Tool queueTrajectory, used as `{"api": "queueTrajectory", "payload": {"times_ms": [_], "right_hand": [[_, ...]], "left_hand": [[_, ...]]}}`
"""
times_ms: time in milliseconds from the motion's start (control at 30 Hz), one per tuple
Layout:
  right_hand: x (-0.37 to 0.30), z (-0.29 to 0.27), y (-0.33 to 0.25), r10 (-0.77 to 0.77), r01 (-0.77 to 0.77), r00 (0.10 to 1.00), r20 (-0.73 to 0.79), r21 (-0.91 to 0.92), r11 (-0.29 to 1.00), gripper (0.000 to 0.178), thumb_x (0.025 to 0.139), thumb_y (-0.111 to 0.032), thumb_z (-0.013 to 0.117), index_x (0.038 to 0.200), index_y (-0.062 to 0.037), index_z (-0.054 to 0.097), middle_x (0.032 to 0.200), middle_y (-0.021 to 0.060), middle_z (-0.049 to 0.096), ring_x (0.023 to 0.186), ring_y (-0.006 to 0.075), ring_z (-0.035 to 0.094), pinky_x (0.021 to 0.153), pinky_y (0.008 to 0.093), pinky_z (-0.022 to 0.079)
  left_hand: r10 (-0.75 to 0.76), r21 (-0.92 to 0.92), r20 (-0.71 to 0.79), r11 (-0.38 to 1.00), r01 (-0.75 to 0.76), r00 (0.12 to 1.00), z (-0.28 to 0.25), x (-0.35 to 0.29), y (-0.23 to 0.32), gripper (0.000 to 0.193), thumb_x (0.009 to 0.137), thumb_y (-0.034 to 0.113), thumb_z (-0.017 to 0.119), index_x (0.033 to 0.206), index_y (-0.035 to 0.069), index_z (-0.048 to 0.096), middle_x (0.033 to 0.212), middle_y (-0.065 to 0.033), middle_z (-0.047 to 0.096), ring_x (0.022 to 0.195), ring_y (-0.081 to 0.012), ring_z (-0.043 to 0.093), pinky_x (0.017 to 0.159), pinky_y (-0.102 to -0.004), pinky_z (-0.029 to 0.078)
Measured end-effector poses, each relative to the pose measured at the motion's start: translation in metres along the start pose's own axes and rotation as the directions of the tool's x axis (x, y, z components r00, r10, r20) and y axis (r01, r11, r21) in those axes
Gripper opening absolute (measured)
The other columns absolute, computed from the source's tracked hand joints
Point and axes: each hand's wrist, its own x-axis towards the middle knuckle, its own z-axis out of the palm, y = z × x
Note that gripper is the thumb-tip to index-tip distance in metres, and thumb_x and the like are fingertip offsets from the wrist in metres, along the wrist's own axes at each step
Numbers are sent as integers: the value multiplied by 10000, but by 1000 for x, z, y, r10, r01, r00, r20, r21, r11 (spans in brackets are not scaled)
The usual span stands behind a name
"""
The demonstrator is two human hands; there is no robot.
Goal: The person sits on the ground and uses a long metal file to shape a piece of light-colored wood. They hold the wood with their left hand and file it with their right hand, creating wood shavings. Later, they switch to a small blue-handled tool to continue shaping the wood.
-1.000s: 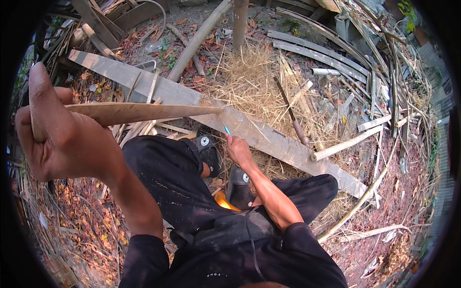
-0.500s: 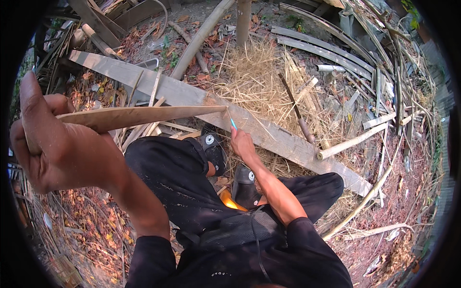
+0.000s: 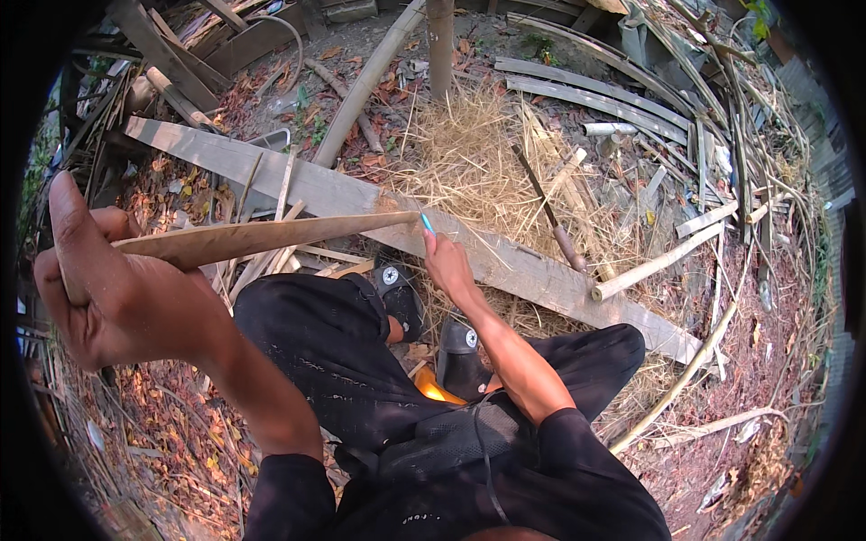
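My left hand [image 3: 135, 302] is closed around the near end of a long wooden strip [image 3: 280, 238], thumb pointing up. The strip narrows toward its far end, which reaches to the right over a weathered plank [image 3: 298, 173]. In the fingers of my right hand [image 3: 447, 263] is a slim light-blue pen-like tool [image 3: 426, 222]. Its tip is at the strip's far end; whether it touches the wood I cannot tell. My right hand is just above the plank's near edge, and its fingers are closed on the tool.
Pale shavings [image 3: 465, 149] are heaped beyond the plank. A long dark blade with a wooden handle [image 3: 568, 248] lies beside them. A round pole [image 3: 658, 264] rests near the plank's right part. My black-clothed legs [image 3: 311, 338] are bent below. An upright post [image 3: 440, 50] stands at the back.
The strip's far end has dropped slightly, and my left hand is a little lower. My right hand has shifted slightly up and left, staying with the tool at the strip's end.
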Motion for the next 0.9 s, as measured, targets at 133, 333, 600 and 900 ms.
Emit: {"api": "queueTrajectory", "payload": {"times_ms": [133, 333, 600, 900], "right_hand": [[17, 33, 36, 64, -68, 997, -33, -132, 989, 543, 975, -405, 338, 907, 70, 593, 833, 356, 599, 793, 515, 590, 729, 523, 497], [23, 45, 60, -61, 30, 990, -128, -232, 972, 517, 974, -398, 356, 879, 51, 594, 786, 301, 615, 738, 467, 610, 678, 506, 509], [25, 22, 32, 2, -15, 998, -68, -198, 980, 531, 974, -420, 336, 908, 30, 610, 873, 324, 607, 862, 462, 601, 778, 512, 486], [13, 14, 7, -47, 38, 997, -68, -128, 991, 522, 972, -408, 356, 867, 36, 608, 823, 311, 614, 793, 446, 625, 724, 499, 509]], "left_hand": [[-31, -38, -2, 999, 31, 1000, 11, -2, 9, 115, 804, 93, 637, 727, 21, 684, 535, -23, 512, 448, -72, 474, 435, -218, 372], [-35, -112, -14, 993, 34, 999, 5, 11, -14, 237, 783, 98, 689, 586, 16, 584, 511, -28, 486, 464, -84, 463, 466, -231, 386], [-164, -247, 16, 955, 163, 986, -6, 18, -33, 342, 781, 101, 702, 543, 63, 459, 504, -21, 450, 467, -109, 444, 493, -248, 406], [-235, -249, 0, 941, 227, 972, -36, 30, -65, 291, 783, 62, 658, 584, 69, 446, 551, -18, 459, 496, -126, 463, 486, -240, 445]]}}
